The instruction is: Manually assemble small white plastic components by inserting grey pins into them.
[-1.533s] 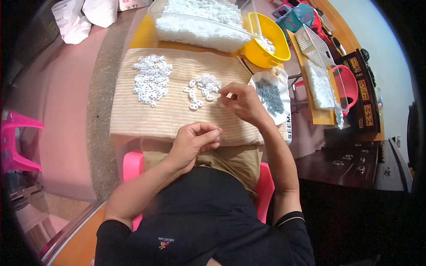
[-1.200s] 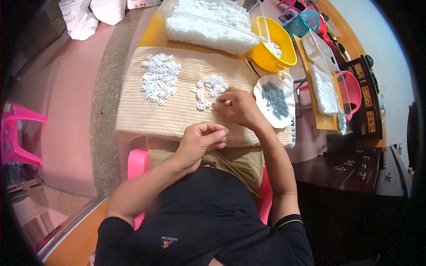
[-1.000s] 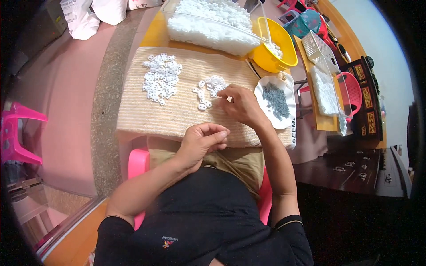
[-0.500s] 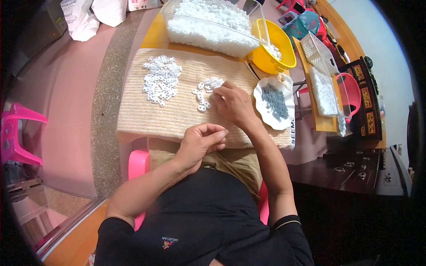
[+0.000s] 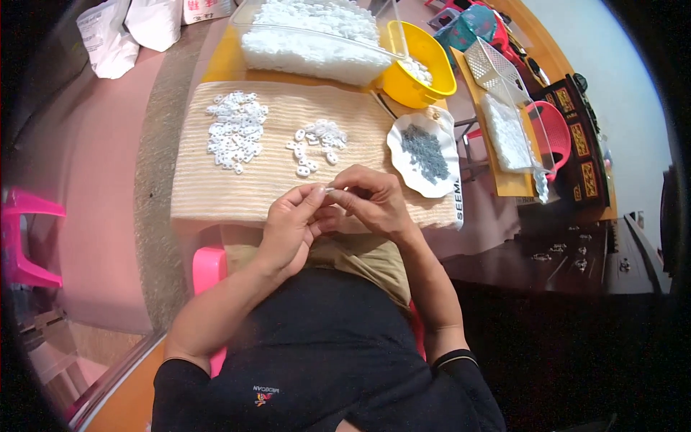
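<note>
My left hand (image 5: pixel 291 223) and my right hand (image 5: pixel 371 203) meet above the near edge of a striped cream towel (image 5: pixel 237 198). Between their fingertips is a small white plastic piece (image 5: pixel 330 190), mostly covered by the thumbs and fingers. Just beyond lies a loose group of small white oval pieces with two holes (image 5: pixel 317 140). A larger pile of white two-holed pieces (image 5: pixel 236 133) sits to the left. Right of my right hand, a white wavy-edged plate (image 5: pixel 435 190) holds a heap of small grey pieces (image 5: pixel 425 153).
A clear plastic bin (image 5: pixel 309 65) full of white pieces stands at the back, beside a yellow basin (image 5: pixel 403 90). Pink stools (image 5: pixel 32 237) are at the left. A side board with a clear tray (image 5: pixel 507 137) stands at the right. White sacks (image 5: pixel 108 43) stand far left.
My right hand has drawn back from the middle group toward me and met my left hand, with a small white piece now between their fingertips. The view has shifted slightly.
</note>
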Demonstrator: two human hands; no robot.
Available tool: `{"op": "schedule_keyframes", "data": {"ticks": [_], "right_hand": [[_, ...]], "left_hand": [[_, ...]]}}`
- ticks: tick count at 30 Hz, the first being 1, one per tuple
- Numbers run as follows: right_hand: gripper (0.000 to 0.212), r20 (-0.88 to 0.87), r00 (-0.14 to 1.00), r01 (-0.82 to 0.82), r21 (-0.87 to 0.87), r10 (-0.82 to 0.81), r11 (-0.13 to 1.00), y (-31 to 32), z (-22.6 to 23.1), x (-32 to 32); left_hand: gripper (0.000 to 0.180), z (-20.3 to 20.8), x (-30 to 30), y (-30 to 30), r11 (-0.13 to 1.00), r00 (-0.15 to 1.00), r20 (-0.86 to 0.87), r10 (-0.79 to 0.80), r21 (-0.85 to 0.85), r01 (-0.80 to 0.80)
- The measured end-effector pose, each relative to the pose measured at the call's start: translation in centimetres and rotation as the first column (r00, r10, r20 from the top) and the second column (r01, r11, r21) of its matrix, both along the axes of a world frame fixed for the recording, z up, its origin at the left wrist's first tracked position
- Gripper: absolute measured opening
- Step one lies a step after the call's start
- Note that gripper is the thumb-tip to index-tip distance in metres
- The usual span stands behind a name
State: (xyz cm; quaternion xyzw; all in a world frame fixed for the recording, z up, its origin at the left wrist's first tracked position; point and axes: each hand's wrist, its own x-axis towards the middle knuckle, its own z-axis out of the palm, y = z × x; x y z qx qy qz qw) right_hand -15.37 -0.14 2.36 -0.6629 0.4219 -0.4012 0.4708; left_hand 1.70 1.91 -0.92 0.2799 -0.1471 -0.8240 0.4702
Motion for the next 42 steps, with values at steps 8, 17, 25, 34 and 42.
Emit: {"op": "schedule_keyframes", "data": {"ticks": [8, 17, 25, 34, 42], "right_hand": [[0.015, 0.105, 0.994, -0.035, 0.084, 0.026, 0.996, 0.9, -1.8, -1.7], [0.019, -0.005, 0.995, -0.101, -0.083, 0.101, 0.991, 1.9, -1.4, -2.3], [0.019, -0.274, 0.922, 0.222, -0.21, -0.276, 0.952, 1.7, -0.5, -7.5], [0.017, -0.716, 0.443, 0.336, -0.426, -0.54, 0.84, -1.5, 1.3, -13.6], [0.02, -0.86, 0.245, 0.307, -0.37, -0.448, 0.877, -2.8, 0.8, -12.9]], "left_hand": [[0.006, 0.1, 0.1, 0.0, 0.99, 0.99, 0.009, -0.141, 0.01, 0.141], [0.014, 0.1, -0.2, 0.5, 0.981, 0.978, 0.084, -0.19, -0.016, 0.192], [0.027, 0.4, -0.3, 0.7, 0.986, 0.979, 0.123, -0.163, -0.013, 0.166], [0.02, -0.2, -0.5, 0.7, 0.979, 0.976, 0.095, -0.195, -0.043, 0.199], [0.02, -0.2, -0.5, 0.8, 0.977, 0.972, 0.112, -0.208, -0.025, 0.212]]}}
